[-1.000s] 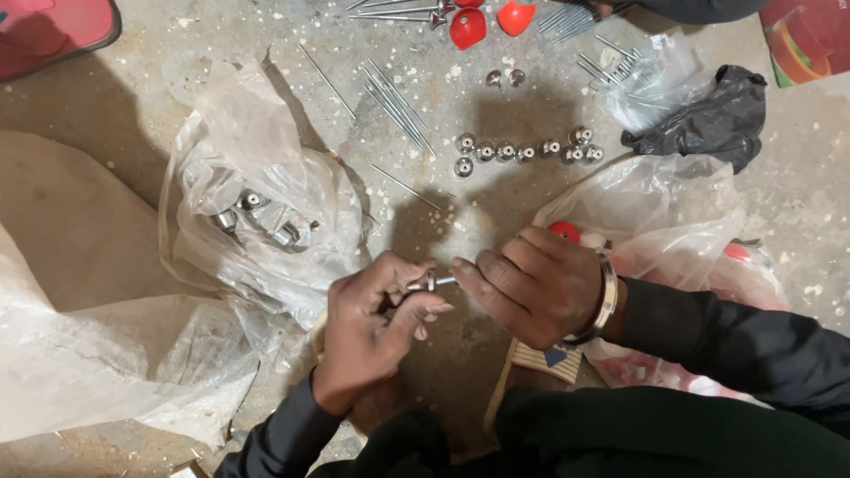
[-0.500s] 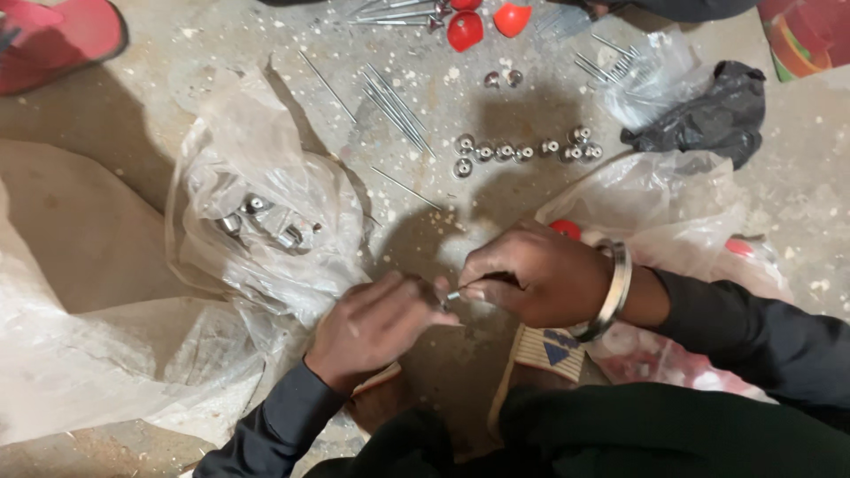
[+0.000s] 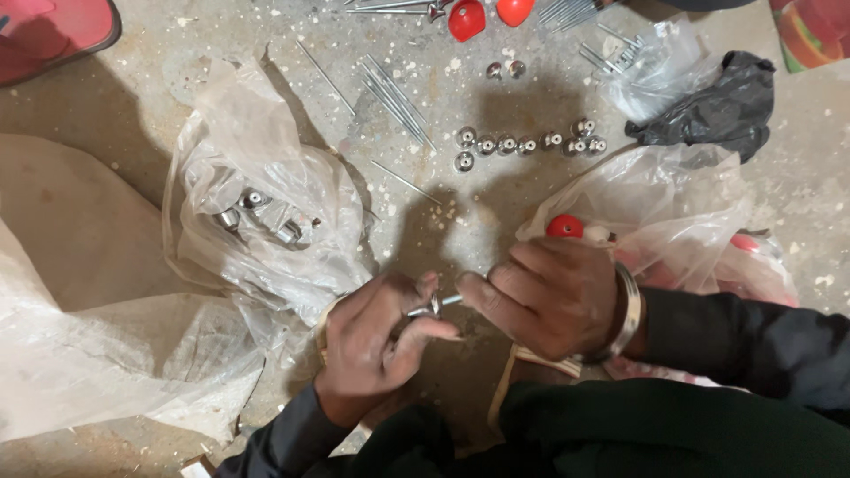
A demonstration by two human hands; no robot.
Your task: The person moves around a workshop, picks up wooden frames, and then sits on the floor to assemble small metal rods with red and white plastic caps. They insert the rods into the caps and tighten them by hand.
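Note:
My left hand pinches a small shiny metal fitting between thumb and fingers. My right hand, with a metal bangle at the wrist, grips the end of a thin metal rod that meets the fitting. The two hands nearly touch, low in the middle of the view, above a dusty concrete floor. A red knob shows just behind my right hand.
A clear plastic bag of metal fittings lies left. A row of several fittings and loose thin rods lie further out. Two red knobs, a black bag and another clear bag are to the right.
My right hand slid right and lower, away from covering the left. My left hand turned, so the fitting now shows between the two hands.

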